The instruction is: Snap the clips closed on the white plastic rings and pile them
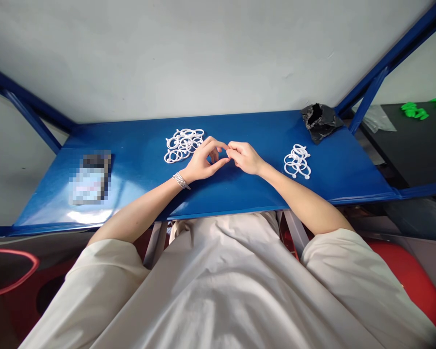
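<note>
My left hand (204, 161) and my right hand (244, 157) meet fingertip to fingertip over the middle of the blue table (138, 169). Both pinch a small item between them, too small to name. A pile of several white plastic rings (183, 144) lies just left of and behind my left hand. A smaller pile of white rings (297, 161) lies to the right of my right hand. A beaded bracelet (181, 181) is on my left wrist.
A crumpled black bag (319, 121) sits at the table's back right corner. A blurred flat object (90, 177) lies at the left. Blue frame bars (385, 63) slope up at both sides. Green pieces (414, 111) lie on a dark surface far right.
</note>
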Tool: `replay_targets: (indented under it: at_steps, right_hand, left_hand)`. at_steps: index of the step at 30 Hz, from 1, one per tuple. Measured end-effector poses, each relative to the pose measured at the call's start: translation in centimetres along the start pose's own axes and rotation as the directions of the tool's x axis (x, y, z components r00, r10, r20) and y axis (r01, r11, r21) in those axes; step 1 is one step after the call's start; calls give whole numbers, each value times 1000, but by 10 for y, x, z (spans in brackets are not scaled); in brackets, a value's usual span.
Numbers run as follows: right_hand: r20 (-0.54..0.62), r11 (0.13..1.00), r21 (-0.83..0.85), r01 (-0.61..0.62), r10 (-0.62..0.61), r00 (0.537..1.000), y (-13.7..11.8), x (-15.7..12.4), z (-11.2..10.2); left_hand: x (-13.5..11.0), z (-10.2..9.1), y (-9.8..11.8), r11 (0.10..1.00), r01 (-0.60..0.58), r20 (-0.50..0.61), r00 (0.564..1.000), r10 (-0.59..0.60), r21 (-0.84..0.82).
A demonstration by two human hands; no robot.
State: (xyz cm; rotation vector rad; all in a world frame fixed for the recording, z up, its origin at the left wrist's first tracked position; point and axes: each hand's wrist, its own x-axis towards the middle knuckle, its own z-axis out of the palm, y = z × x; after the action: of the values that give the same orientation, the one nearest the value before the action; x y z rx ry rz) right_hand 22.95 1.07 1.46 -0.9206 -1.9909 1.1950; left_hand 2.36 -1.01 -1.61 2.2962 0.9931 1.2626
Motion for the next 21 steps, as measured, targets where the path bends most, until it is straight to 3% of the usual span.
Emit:
replay_targets:
  at_steps: [6, 13, 21]
  right_hand:
    - [33, 993, -114, 1, 2, 999, 3, 2, -1]
    - [135, 997, -39, -62, 67, 989, 4, 0, -1]
    - [169, 997, -72, -4, 17, 985, 9, 1, 1]
  left_hand:
    - [0, -1, 0, 1000, 17, 13, 1000, -17, 15]
    - [-1, 0, -4, 998, 40, 22, 999, -39, -44]
    - [-1, 0, -4, 1000, -4, 59, 998, 4, 10]
